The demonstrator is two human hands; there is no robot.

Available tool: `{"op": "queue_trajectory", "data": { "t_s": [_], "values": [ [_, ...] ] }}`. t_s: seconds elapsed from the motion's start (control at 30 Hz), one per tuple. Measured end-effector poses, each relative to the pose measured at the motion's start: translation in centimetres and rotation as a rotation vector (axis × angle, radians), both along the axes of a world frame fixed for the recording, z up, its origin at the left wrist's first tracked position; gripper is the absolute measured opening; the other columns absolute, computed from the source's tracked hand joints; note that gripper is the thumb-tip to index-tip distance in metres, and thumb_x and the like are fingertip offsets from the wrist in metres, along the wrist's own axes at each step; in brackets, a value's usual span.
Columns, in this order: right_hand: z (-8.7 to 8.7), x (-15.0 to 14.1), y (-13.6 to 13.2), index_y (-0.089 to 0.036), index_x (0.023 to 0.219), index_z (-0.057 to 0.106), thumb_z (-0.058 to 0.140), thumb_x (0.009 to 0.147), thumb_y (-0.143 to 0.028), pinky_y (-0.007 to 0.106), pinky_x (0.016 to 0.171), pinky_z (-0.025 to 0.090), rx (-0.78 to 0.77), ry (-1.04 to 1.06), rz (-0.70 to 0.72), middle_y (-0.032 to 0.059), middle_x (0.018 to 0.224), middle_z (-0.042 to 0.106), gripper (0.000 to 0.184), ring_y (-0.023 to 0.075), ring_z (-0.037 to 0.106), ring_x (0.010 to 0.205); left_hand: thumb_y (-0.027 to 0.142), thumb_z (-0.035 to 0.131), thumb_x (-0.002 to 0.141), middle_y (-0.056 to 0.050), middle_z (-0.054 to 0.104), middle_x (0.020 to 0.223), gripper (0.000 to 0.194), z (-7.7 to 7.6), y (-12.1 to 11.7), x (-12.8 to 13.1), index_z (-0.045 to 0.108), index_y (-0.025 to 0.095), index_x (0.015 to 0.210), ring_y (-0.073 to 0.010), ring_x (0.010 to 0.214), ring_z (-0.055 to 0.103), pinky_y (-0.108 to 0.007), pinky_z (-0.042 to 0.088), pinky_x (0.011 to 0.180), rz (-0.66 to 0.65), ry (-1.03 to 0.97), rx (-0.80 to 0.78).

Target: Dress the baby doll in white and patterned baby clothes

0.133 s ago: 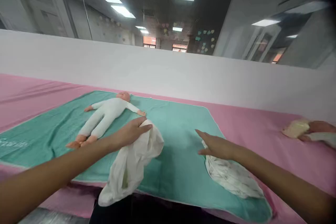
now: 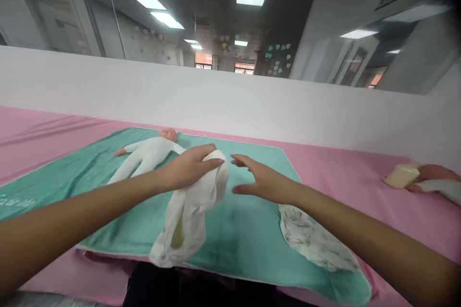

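A white cloth garment (image 2: 190, 220) hangs from my left hand (image 2: 190, 165), which is closed on its upper end; a yellowish patch shows low on it. My right hand (image 2: 264, 180) is open, thumb and fingers spread, just right of the garment and not touching it. Below my right forearm lies a crumpled white patterned cloth (image 2: 313, 240) on the green towel (image 2: 248, 235). A baby doll (image 2: 151, 151) in a white bodysuit lies on its back at the towel's far left, partly hidden behind my left arm.
Pink sheeting (image 2: 334, 168) covers the surface under the towel. At the right edge lies part of another doll (image 2: 437, 180) beside a pale yellow object (image 2: 401, 175). Behind runs a white wall (image 2: 230, 103) with a large mirror (image 2: 216, 24) above.
My right hand has moved left, away from the patterned cloth and close to the garment. My left hand has shifted slightly up and right with the garment.
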State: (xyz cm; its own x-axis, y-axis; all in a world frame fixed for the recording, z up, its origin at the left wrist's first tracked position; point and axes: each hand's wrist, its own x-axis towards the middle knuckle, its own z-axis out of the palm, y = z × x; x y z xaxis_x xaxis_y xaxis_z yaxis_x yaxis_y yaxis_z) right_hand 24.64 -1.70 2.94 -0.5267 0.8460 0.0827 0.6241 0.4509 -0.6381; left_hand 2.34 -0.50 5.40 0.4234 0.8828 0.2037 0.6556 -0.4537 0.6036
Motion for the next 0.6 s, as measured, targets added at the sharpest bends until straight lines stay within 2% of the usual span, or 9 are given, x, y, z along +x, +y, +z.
{"op": "queue_trajectory", "data": {
  "t_s": [0.07,0.13,0.27,0.37,0.43,0.53,0.6],
  "values": [
    [1.9,-2.7,0.2,-0.028,0.130,0.041,0.062,0.074,-0.044,0.037,0.085,0.045,0.023,0.184,0.044,0.0061,0.125,0.052,0.062,0.0234,0.052,0.108,0.048,0.040,0.081,0.001,0.051,0.069,0.031,2.6,-0.4,0.9,0.049,0.019,0.073,-0.0133,0.062,0.048,-0.024,0.035,0.055,-0.006,0.024,0.062],
    [3.5,-4.0,0.4,-0.025,0.116,0.053,0.062,0.074,-0.039,0.032,0.076,0.047,0.054,0.313,0.034,0.0036,0.109,0.060,0.045,0.0199,0.057,0.095,0.047,0.041,0.081,0.001,0.052,0.068,0.031,5.0,-0.9,1.3,0.053,0.019,0.074,-0.0131,0.060,0.048,-0.023,0.034,0.052,-0.001,0.084,0.134],
    [6.5,-3.6,0.8,-0.019,0.084,0.059,0.057,0.075,-0.035,0.023,0.058,0.040,0.130,0.444,-0.006,-0.0010,0.079,0.059,0.018,0.0124,0.054,0.070,0.042,0.041,0.083,-0.001,0.052,0.066,0.029,8.3,-1.5,0.3,0.059,0.020,0.085,-0.0135,0.058,0.047,-0.024,0.033,0.053,0.072,0.326,0.364],
    [8.7,-2.4,0.9,-0.018,0.071,0.053,0.057,0.072,-0.028,0.021,0.048,0.031,0.134,0.492,-0.021,-0.0036,0.064,0.049,0.011,0.0084,0.045,0.054,0.042,0.039,0.085,-0.001,0.049,0.063,0.032,9.8,-1.4,-1.0,0.059,0.021,0.099,-0.0139,0.056,0.044,-0.026,0.033,0.056,0.191,0.518,0.603],
    [10.2,-1.7,0.6,-0.018,0.066,0.049,0.058,0.068,-0.025,0.020,0.046,0.028,0.130,0.456,-0.031,-0.0042,0.059,0.044,0.012,0.0077,0.041,0.050,0.040,0.038,0.085,-0.001,0.050,0.066,0.032,10.6,-0.9,-2.0,0.057,0.024,0.105,-0.0146,0.058,0.045,-0.027,0.035,0.058,0.256,0.578,0.698],
    [11.6,-0.8,0.3,-0.018,0.064,0.047,0.056,0.067,-0.023,0.021,0.046,0.027,0.148,0.291,-0.096,-0.0036,0.059,0.044,0.011,0.0085,0.041,0.051,0.036,0.037,0.085,-0.004,0.055,0.075,0.034,11.3,0.5,-4.0,0.055,0.029,0.112,-0.0181,0.064,0.049,-0.029,0.038,0.060,0.372,0.642,0.737],
    [12.0,0.1,0.3,-0.019,0.065,0.046,0.054,0.067,-0.023,0.021,0.046,0.027,0.193,0.138,-0.173,-0.0029,0.061,0.045,0.009,0.0096,0.041,0.053,0.032,0.037,0.083,-0.005,0.056,0.077,0.035,11.1,1.5,-5.8,0.056,0.031,0.112,-0.0207,0.066,0.051,-0.031,0.039,0.059,0.441,0.714,0.710]
  ]
}}
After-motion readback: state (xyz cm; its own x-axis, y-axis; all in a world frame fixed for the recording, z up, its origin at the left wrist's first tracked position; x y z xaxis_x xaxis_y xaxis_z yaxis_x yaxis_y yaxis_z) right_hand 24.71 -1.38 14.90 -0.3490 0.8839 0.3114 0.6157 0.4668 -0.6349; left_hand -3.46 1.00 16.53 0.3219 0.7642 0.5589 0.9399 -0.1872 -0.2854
